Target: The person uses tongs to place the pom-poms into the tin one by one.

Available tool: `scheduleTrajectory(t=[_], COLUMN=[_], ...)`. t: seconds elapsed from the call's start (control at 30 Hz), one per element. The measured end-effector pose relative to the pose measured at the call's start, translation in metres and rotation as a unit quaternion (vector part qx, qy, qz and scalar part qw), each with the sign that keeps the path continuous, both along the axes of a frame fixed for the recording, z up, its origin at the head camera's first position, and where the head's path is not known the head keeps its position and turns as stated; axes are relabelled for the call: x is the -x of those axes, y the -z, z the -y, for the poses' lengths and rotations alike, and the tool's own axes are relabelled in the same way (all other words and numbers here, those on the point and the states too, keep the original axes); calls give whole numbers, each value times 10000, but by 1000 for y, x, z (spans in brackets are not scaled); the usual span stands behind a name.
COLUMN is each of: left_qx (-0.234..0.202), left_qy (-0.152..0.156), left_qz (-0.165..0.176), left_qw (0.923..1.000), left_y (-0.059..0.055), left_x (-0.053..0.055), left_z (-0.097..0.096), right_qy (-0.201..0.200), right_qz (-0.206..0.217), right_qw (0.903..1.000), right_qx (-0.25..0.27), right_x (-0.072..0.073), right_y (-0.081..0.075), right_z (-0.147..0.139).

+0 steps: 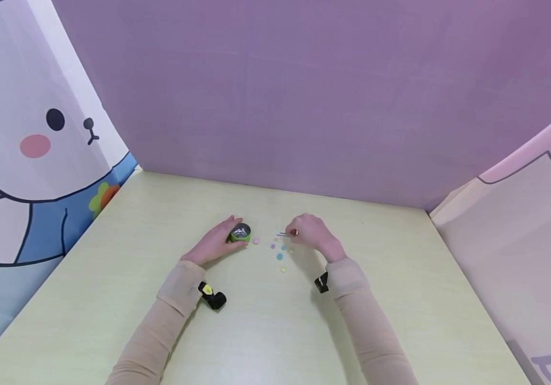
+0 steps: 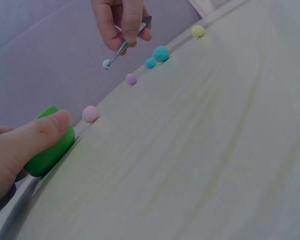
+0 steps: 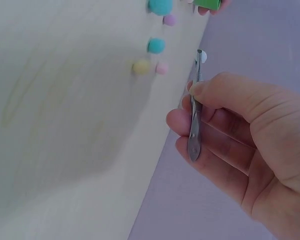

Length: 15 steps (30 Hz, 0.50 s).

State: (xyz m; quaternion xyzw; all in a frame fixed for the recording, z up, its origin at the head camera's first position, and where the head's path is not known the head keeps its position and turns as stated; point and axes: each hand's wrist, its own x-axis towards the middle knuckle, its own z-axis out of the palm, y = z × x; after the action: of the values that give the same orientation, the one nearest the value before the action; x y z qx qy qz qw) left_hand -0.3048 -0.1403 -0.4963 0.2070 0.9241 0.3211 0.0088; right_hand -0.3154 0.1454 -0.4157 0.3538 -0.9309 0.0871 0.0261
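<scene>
My left hand holds a small round green tin, thumb on the near side and fingers around the far side. The tin stands upright on the table, its shiny metal inside showing in the head view. To the right, my right hand pinches silver tweezers between thumb and fingers. At the tweezers' tip is a pale, whitish ball, lifted off the table. Between the hands lie small balls: a pink ball nearest the tin, a purple ball, a larger teal ball and a smaller teal ball.
Two yellow balls lie on the pale table, one yellow ball closest to me. A tiny pink ball sits beside the other. Purple cloth rises behind the table, and printed cloths hang at both sides.
</scene>
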Motion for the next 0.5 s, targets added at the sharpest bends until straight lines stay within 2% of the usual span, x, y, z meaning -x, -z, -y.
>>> scheduleTrajectory(t=[0.5], left_qx=[-22], left_qy=[-26], left_qz=[-52], left_qw=[10000], left_y=[0], left_x=[0], left_z=[0], right_qy=[-102], right_qz=[-27], right_qw=[9999], right_qx=[-23], right_x=[4], right_y=[-10], right_z=[24])
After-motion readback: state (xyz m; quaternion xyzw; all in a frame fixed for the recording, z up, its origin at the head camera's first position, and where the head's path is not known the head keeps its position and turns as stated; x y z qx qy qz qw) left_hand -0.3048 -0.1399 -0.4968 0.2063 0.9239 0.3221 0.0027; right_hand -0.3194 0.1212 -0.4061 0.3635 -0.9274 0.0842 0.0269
